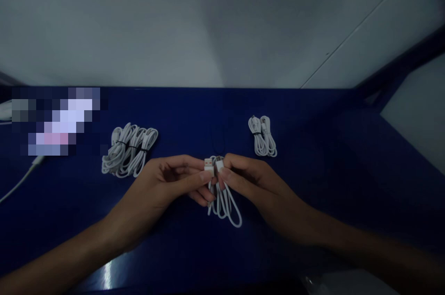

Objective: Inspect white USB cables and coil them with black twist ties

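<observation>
Both my hands hold one white USB cable (227, 209) above the blue table, its length hanging in loose loops below my fingers. My left hand (174, 179) pinches the USB plug (208, 164) between thumb and fingers, metal end pointing away from me. Close beside it, my right hand (252, 177) pinches the cable's other plug (219, 163). The fingers of both hands partly hide the cable's upper loops.
Several coiled white cables (130, 151) with black ties lie left of my hands. Two more tied cables (262, 136) lie to the right. A blurred-out bright device (66, 121) with a white cord is at far left. A pale wall (174, 31) rises behind the blue table (181, 119).
</observation>
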The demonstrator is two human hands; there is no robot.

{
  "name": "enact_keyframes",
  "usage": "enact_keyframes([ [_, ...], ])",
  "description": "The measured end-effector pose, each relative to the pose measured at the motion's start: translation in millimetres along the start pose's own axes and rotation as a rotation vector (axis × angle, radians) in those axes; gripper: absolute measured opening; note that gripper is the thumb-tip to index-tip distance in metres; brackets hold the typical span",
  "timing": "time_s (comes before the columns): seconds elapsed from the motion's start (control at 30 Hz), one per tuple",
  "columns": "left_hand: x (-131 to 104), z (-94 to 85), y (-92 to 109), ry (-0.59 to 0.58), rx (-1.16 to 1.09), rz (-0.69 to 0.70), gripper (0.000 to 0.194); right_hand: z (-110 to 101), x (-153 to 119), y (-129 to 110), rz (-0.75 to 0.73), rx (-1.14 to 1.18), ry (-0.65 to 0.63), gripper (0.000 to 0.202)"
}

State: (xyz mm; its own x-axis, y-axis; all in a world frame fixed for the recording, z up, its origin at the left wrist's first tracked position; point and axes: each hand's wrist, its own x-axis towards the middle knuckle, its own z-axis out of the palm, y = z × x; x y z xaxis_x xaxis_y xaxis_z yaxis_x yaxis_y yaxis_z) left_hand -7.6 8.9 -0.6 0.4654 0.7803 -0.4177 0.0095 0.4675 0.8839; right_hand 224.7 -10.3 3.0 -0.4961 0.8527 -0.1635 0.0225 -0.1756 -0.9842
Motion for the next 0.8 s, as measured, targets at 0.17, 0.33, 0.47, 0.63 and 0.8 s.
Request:
enact_keyframes([
  [0.17, 0.9, -0.7, -1.9, -0.002, -0.002, 0.001, 0.015, 0.3, 0.0, 0.5, 0.005, 0.004, 0.005, 0.033],
  [0.33, 1.7, 0.0, 0.4, 0.006, 0.001, -0.001, 0.014, -0.6, 0.9, 2.1, 0.005, -0.004, 0.007, 0.034],
  [0.47, 1.1, -0.2, 0.8, -0.001, 0.005, 0.012, 0.011, -0.4, 0.1, 2.4, 0.019, -0.010, 0.007, 0.033],
  [0.63, -0.3, -0.7, -0.6, -0.005, 0.003, 0.027, 0.017, -0.6, 0.0, 2.5, 0.002, -0.006, 0.000, 0.034],
  [0.8, 0.2, -0.7, -1.3, 0.009, -0.023, 0.029, 0.022, -1.0, 2.1, 1.9, -0.017, 0.025, 0.002, 0.031],
])
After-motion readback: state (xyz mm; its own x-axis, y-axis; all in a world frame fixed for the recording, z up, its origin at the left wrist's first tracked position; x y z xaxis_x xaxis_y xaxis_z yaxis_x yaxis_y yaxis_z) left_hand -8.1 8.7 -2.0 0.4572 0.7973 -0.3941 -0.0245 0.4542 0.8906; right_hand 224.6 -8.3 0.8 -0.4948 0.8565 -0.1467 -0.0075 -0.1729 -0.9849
